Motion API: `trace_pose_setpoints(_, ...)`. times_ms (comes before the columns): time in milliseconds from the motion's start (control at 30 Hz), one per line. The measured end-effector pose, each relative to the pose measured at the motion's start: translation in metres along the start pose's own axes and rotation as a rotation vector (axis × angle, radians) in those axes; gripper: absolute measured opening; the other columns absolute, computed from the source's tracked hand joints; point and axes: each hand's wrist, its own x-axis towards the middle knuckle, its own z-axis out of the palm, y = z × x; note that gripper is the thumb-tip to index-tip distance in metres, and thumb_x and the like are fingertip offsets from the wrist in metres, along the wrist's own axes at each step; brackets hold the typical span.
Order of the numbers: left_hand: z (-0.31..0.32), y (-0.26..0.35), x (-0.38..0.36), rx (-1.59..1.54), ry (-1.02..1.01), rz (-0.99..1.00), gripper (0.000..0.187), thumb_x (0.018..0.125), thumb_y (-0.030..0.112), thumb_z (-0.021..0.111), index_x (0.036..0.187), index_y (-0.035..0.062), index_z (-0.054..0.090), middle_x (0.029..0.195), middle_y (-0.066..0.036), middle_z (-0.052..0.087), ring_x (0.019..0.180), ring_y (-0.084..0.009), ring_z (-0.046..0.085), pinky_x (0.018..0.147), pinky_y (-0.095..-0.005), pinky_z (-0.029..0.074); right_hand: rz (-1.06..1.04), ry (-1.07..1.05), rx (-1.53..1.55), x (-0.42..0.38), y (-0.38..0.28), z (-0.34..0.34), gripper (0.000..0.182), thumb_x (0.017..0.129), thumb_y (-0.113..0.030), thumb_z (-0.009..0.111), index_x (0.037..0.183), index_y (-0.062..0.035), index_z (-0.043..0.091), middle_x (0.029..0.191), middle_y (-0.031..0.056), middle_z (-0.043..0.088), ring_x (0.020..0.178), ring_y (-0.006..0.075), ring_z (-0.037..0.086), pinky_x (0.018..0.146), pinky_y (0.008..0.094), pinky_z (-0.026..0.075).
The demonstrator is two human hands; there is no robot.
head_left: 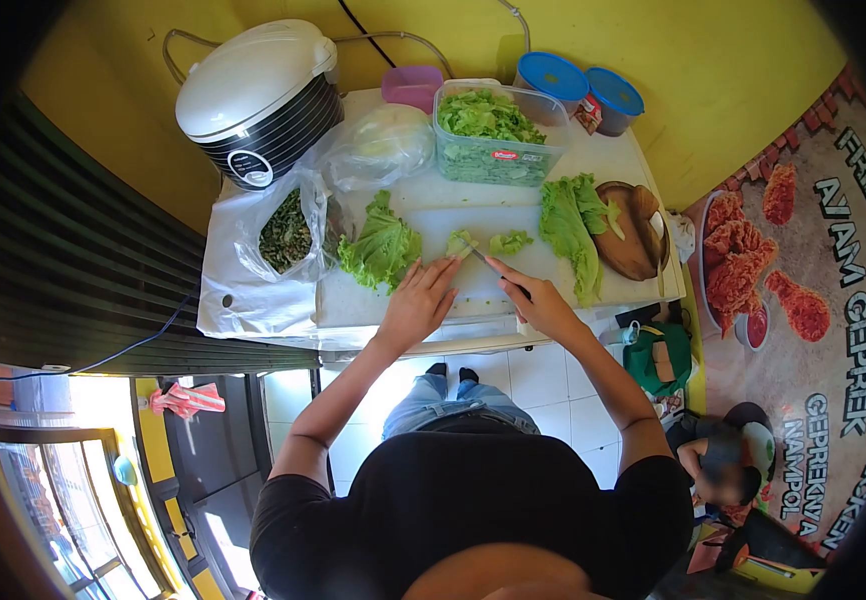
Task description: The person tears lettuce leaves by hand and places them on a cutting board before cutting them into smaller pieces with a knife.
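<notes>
My right hand (543, 305) is closed round the dark handle of a knife (491, 264). The blade's tip reaches a small piece of lettuce (462, 243) on the white cutting board (443, 219). My left hand (419, 303) lies at the board's left part, its fingertips closed on the lower edge of that piece. A larger lettuce leaf (381, 246) is just left of the left hand. Another cut piece (510, 241) lies right of the blade, and long lettuce leaves (570, 232) spread at the board's right side.
Behind the board stand a clear container of cut lettuce (501, 165) and a plastic bag (378, 145). A rice cooker (258, 95) and an open bag of greens (286, 230) are at the left. At the right lies a wooden plate (625, 253). Another person (723, 465) is low right.
</notes>
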Motion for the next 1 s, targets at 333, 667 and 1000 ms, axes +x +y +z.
trace_pose_setpoints(333,0.001,0.003,-0.001,0.018,0.048,-0.009,0.049,0.094,0.022,0.055,0.139,0.0068,0.045,0.134,-0.013,0.052,0.122,-0.0291,0.052,0.109,-0.0492,0.033,-0.134,0.024,-0.201,0.015,0.009,0.000,0.045,0.099,-0.023,0.051,0.143,-0.0285,0.044,0.077,0.0122,0.061,0.053,0.0206,0.051,0.060,0.0308,0.047)
trace_pose_setpoints(667,-0.001,0.005,0.000,0.000,0.036,-0.038,0.045,0.094,0.019,0.054,0.138,0.0087,0.048,0.130,-0.011,0.054,0.122,-0.0272,0.052,0.110,-0.0506,0.032,-0.176,0.016,-0.335,0.015,0.011,-0.006,0.049,0.098,-0.023,0.051,0.144,-0.0333,0.041,0.069,0.0169,0.059,0.053,0.0327,0.057,0.056,0.0385,0.048)
trace_pose_setpoints(1000,-0.002,0.006,0.001,-0.054,0.038,-0.061,0.043,0.093,0.017,0.055,0.136,0.0082,0.050,0.129,-0.012,0.056,0.124,-0.0268,0.051,0.110,-0.0513,0.031,-0.195,0.026,-0.435,0.012,0.016,-0.001,0.052,0.097,-0.021,0.049,0.146,-0.0330,0.037,0.075,0.0160,0.064,0.057,0.0357,0.061,0.056,0.0424,0.051)
